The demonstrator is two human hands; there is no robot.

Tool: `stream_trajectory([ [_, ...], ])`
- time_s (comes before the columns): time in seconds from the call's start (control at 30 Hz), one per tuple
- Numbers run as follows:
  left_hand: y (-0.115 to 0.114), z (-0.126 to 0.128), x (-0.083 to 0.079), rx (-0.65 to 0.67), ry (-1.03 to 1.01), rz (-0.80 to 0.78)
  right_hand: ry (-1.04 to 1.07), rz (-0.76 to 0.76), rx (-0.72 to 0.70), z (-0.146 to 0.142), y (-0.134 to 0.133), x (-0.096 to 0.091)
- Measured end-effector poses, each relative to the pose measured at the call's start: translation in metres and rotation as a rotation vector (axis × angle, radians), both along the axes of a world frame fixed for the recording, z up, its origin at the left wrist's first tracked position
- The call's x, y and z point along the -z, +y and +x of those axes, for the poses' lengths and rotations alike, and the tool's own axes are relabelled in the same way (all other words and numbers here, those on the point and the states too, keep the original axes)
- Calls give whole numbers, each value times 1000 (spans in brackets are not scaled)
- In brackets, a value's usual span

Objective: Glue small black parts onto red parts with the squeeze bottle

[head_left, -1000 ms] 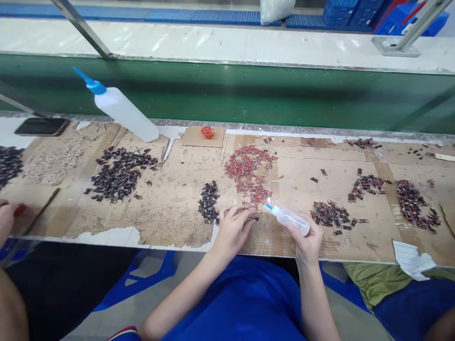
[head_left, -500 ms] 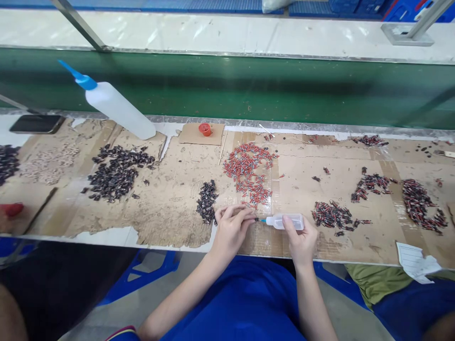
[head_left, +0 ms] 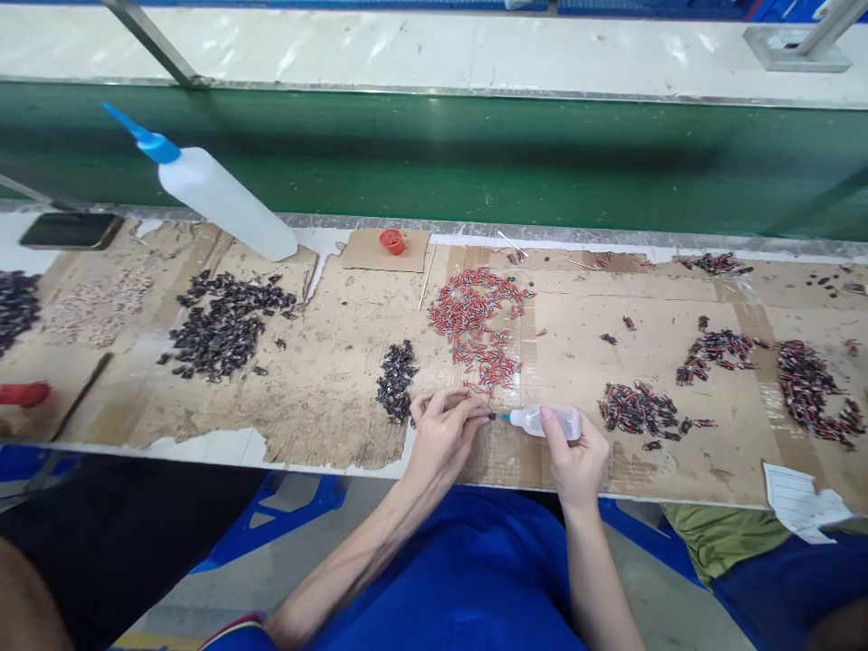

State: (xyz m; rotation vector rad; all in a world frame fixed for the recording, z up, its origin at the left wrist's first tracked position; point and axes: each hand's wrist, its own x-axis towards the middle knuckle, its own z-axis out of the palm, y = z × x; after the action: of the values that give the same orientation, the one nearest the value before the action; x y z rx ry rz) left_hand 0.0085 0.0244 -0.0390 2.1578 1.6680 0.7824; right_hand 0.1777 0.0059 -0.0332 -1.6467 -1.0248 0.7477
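Observation:
My left hand [head_left: 444, 432] pinches a small black part [head_left: 492, 416] between thumb and fingertips, just above the cardboard. In my right hand [head_left: 575, 452] is a small clear squeeze bottle [head_left: 552, 422], lying nearly level with its thin blue nozzle [head_left: 504, 416] pointed left. The nozzle tip is close to the black part; whether they touch I cannot tell. A small pile of black parts [head_left: 396, 382] lies beside my left hand. Beyond my hands spreads a heap of red and silver pieces [head_left: 475, 312]. To the right of the bottle lies a pile of red-and-black pieces [head_left: 637, 409].
A large white bottle with a blue nozzle [head_left: 227, 203] leans at the back left, near a phone [head_left: 71, 231]. A red cup [head_left: 391, 240] sits on a cardboard scrap. More black parts [head_left: 221, 334] lie left; a torn paper [head_left: 804, 502] overhangs the front right edge.
The view has shifted slightly. The bottle's nozzle now shows a little apart from the fingertips of my left hand, with the black part more visible. Both hands keep their grips.

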Motion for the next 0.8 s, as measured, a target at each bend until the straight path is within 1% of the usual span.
stream_trajectory([
  [0.17,0,1,0,-4,-11,28,15,16,31,2,-1,-1],
  [0.33,-1,2,0,-8,-19,70,56,9,-17,2,-1,-1],
  [0.53,-2,3,0,-21,-3,72,48,-11,-56,1,1,0],
  [0.8,-3,4,1,-30,5,128,39,6,-29,-1,2,-2],
])
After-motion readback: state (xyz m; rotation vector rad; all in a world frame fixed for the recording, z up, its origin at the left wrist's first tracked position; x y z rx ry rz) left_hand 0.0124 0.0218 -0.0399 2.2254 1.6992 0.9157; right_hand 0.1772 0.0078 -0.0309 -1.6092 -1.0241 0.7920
